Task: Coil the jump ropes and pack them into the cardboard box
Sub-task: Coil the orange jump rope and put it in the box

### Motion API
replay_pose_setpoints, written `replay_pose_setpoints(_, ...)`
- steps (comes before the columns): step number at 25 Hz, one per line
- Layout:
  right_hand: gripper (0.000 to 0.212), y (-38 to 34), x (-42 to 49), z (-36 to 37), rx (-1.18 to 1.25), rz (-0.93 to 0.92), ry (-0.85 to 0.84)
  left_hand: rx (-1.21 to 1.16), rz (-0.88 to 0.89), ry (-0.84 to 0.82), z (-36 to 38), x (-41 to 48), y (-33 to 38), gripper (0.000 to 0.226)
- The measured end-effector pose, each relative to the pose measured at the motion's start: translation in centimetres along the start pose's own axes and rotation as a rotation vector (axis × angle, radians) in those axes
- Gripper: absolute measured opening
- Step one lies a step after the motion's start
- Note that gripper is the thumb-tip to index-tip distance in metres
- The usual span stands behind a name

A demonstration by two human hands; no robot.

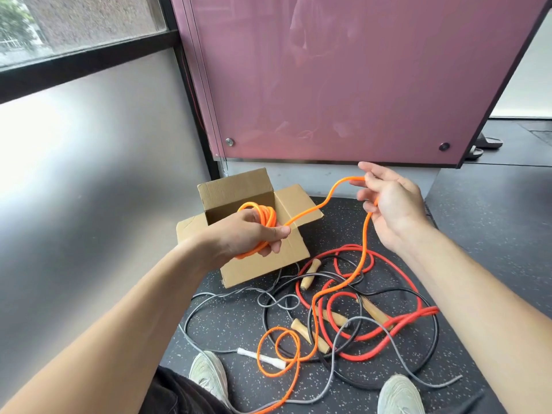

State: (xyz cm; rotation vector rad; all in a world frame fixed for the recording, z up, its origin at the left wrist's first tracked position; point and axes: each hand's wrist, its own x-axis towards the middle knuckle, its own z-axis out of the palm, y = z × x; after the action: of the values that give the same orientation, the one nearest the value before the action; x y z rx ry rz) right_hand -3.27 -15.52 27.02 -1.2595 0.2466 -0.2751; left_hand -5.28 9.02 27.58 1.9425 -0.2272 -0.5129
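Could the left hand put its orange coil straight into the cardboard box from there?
Probably yes: the left hand holds the coil just in front of the open box, with nothing between them.

Box mouth: the cardboard box [263, 264] stands open at mid frame; the left hand [248, 234], gripping the orange coil [267, 218], hangs over the opening and covers much of it
Flaps: the back flap [236, 186] stands upright behind the mouth; the right flap [295, 204] spreads outward
Span: the orange rope [307, 212] crosses the air above the right flap to the right hand [391, 201], which holds it, then drops to the floor
Lower centre: the red rope [418, 313], black rope [437, 333], grey rope [330, 377] and wooden handles [310, 273] lie tangled between box and shoes [209, 375]
Walls: the pink panel [343, 85] rises close behind the box; the frosted glass [89, 174] fills the left
Open room: bare floor [493, 234] at the right edge
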Motion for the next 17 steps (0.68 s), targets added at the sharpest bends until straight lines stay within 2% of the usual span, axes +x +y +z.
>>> replay_pose_setpoints(3, 0.022, -0.6, -0.1, 0.2, 0.157, 0.052, -0.049, -0.040, -0.100, -0.060, 0.7, 0.0, 0.1, 0.031)
replay_pose_setpoints(5, 0.019, -0.2, -0.2, 0.5, 0.150, 0.021, -0.056, -0.084, -0.159, -0.281, 1.8, -0.4, 0.5, 0.035)
replay_pose_setpoints(7, 0.018, 1.0, -0.4, 1.0, 0.034, -0.039, -0.060, -0.313, -0.116, -0.567, 3.3, -1.1, 1.2, 0.036)
replay_pose_setpoints(9, 0.017, 2.4, -0.9, 1.3, -0.286, -0.177, -0.133, -0.689, 0.060, -0.710, 3.8, -1.8, 2.6, 0.033)
replay_pose_setpoints(10, 0.019, 3.0, -1.3, 1.4, -0.511, -0.246, -0.209, -0.867, 0.165, -0.674, 3.3, -1.9, 3.1, 0.032)
replay_pose_setpoints(11, 0.023, 3.7, -1.8, 1.6, -0.706, -0.275, -0.321, -1.012, 0.264, -0.567, 2.4, -1.7, 3.5, 0.032)
replay_pose_setpoints(12, 0.028, 4.2, -2.5, 1.9, -0.837, -0.254, -0.454, -1.116, 0.347, -0.395, 1.4, -1.4, 3.7, 0.032)
replay_pose_setpoints(14, 0.039, 5.1, -4.5, 3.1, -0.932, -0.202, -0.680, -1.242, 0.443, -0.014, -0.8, -0.6, 3.2, 0.031)
replay_pose_setpoints(15, 0.041, 5.3, -5.6, 3.9, -0.948, -0.233, -0.758, -1.235, 0.456, 0.162, -1.6, -0.1, 2.5, 0.031)
replay_pose_setpoints(16, 0.041, 5.4, -6.6, 4.6, -0.961, -0.303, -0.826, -1.129, 0.438, 0.345, -2.3, 0.6, 1.7, 0.031)
replay_pose_setpoints(17, 0.040, 5.3, -7.5, 5.3, -0.964, -0.394, -0.877, -0.892, 0.399, 0.519, -2.9, 1.2, 0.7, 0.034)
